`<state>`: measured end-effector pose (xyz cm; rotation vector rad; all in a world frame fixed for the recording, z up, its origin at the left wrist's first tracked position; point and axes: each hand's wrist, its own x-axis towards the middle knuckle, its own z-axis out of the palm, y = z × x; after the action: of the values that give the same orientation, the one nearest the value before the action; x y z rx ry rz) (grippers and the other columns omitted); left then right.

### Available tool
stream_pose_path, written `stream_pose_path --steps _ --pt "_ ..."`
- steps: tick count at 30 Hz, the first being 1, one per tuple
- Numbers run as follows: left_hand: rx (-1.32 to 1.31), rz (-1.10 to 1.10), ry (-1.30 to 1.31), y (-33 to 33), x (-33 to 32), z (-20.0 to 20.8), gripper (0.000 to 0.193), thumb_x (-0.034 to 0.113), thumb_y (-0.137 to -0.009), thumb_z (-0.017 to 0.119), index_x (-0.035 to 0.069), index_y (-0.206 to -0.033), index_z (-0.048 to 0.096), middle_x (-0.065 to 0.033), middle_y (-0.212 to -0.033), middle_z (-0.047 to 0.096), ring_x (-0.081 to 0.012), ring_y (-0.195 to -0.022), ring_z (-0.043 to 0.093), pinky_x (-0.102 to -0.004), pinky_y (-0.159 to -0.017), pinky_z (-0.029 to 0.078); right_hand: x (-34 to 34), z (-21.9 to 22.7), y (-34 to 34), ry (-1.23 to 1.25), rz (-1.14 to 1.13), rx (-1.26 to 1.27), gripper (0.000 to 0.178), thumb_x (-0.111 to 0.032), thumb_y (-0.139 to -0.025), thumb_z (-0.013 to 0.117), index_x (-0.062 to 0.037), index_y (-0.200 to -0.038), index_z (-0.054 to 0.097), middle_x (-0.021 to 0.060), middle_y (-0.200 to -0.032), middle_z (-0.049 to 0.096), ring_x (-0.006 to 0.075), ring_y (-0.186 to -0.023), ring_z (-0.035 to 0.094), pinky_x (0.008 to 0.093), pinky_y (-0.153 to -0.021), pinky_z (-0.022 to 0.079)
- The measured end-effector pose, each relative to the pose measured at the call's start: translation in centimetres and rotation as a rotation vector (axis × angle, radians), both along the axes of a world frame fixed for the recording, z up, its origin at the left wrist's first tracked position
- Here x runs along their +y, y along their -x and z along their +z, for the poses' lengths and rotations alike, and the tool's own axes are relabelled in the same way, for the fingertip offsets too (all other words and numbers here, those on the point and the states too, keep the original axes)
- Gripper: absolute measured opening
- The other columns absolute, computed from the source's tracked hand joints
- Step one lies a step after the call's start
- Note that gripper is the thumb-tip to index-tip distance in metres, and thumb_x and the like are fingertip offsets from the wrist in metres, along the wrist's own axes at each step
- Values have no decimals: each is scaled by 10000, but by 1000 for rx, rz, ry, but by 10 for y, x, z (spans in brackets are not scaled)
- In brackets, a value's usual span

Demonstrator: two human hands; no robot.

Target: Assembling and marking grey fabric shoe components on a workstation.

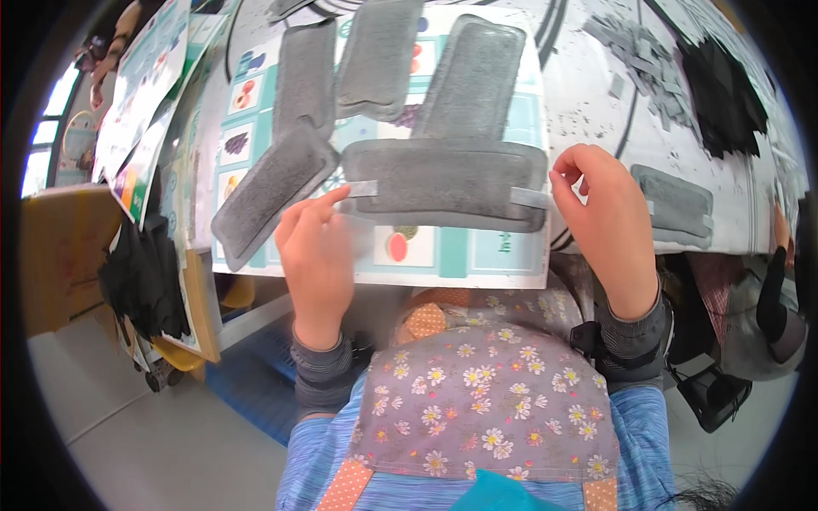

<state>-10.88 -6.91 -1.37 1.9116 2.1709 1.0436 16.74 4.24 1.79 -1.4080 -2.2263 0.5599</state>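
Note:
A grey padded fabric pad (443,180) lies crosswise in front of me, with a pale grey strip (362,189) at its left end and another pale strip (529,198) at its right end. My left hand (317,255) is at the left end, partly smeared, its index finger stretched out to the left strip. Just beyond the right end, my right hand (609,221) has thumb and index fingertips brought together. Whatever may be between those fingertips is hidden. More grey pads surround the front one: a slanted pad (273,196) and several behind, including a long pad (474,77).
Under the pads is a printed board (494,272) with fruit pictures. To the right lie another strip-ended pad (677,207), a heap of grey strips (652,72) and black fabric pieces (724,98). Printed sheets (141,111) and black fabric (146,277) hang at the left; a cardboard box (64,255) stands there.

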Motion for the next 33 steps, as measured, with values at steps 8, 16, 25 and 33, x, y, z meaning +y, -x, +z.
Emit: stream_pose_path --steps 8,16,25,33 --pt "-122 -205 -18 -21 10 25 105 78 -967 559 -6 -938 613 -104 -948 655 -237 -916 565 -342 -861 434 -11 -27 -15 15 -12 27 126 -116 -814 715 -40 -853 622 88 -863 603 302 -870 588 404 -741 497" --pt "-74 -284 75 -36 14 44 90 69 -941 612 -17 -915 619 -97 -924 650 -229 -873 570 -328 -811 442 -5 -31 -23 151 55 18 138 -144 -820 706 -39 -839 619 122 -837 610 329 -857 600 439 -735 497" --pt "-49 -311 142 -42 27 52 58 24 -856 634 -4 -907 638 -109 -906 665 -288 -848 587 -369 -787 457 1 -25 -24 348 15 211 114 -104 -819 667 -7 -827 609 108 -791 631 252 -751 628 359 -683 492" --pt "-106 -238 127 -38 23 45 62 -3 -855 627 -12 -910 653 -122 -900 675 -282 -828 619 -351 -774 474 1 -31 -10 573 -30 745 214 -43 -866 647 -32 -1020 499 28 -808 550 94 -703 520 257 -634 452"
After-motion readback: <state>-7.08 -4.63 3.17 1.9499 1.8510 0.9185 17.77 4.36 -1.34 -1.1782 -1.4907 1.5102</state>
